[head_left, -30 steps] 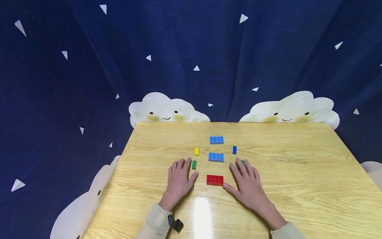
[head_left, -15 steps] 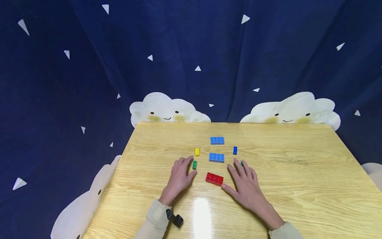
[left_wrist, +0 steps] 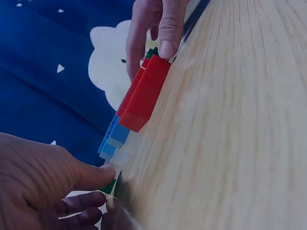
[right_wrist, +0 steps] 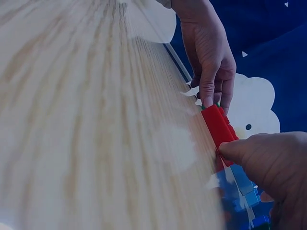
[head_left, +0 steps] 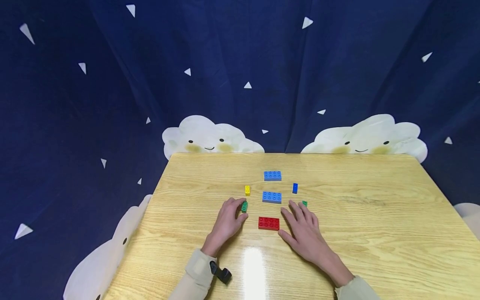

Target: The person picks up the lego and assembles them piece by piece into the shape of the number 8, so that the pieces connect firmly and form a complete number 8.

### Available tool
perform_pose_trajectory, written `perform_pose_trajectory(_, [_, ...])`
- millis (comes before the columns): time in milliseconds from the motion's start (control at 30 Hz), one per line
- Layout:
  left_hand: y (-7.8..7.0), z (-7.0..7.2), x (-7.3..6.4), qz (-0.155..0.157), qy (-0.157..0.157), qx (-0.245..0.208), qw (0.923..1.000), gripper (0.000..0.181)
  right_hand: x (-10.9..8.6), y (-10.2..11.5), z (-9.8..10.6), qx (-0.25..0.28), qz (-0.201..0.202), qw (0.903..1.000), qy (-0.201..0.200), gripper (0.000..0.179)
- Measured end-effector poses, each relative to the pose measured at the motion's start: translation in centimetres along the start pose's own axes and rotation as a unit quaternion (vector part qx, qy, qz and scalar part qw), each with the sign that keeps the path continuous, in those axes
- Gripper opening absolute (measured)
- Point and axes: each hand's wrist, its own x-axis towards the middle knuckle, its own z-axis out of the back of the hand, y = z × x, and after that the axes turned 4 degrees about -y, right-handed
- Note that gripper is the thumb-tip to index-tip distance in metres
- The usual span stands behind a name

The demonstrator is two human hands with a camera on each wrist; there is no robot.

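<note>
L hand [head_left: 226, 220] now curled round the green brick [head_left: 244, 207] on the worktop [head_left: 375, 233]: index at its far end, thumb at its near end; can't tell how firm. A sec ago index sat off to the brick's L, w/ a gap. Brick itself approx. same spot.

R hand [head_left: 305, 235] released, fingers loosely spread, thumb tip touching R end of red brick [head_left: 268, 223]. It's shifted a bit L vs. 1 s ago. Red brick was askew 0.5 s ago, now squared up again & slightly farther from the person than at 1 s.

Second green brick [head_left: 305, 203], just past R fingertips, shows more than 0.5 s ago. Unchanged: yellow brick [head_left: 247, 190] beyond L hand, near blue brick [head_left: 271, 197] btwn the hands' fingertips & beyond red, far blue brick [head_left: 272, 176] behind that, small blue brick [head_left: 295, 188] to the R.
</note>
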Motion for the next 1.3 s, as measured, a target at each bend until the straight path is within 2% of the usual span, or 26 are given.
perform_pose_trajectory(233, [0.0,0.0,0.0,-0.003,0.0,0.002,1.0,0.043,0.3,0.2,-0.2,0.017,0.002,0.9997,0.018,0.063])
perform_pose_trajectory(567, [0.1,0.0,-0.2,-0.011,-0.006,0.006,0.9999,0.037,0.7,0.8,-0.9,0.033,0.021,0.9992,-0.003,0.056])
perform_pose_trajectory(900, [-0.2,0.2,-0.2,-0.01,-0.002,0.0,1.0,0.037,1.3,0.7,-1.4,0.025,-0.001,0.9997,0.001,0.046])
perform_pose_trajectory(1300, [0.0,-0.1,-0.1,-0.011,-0.005,0.006,0.9999,0.036,1.7,0.7,-1.3,0.04,0.007,0.9991,-0.01,0.041])
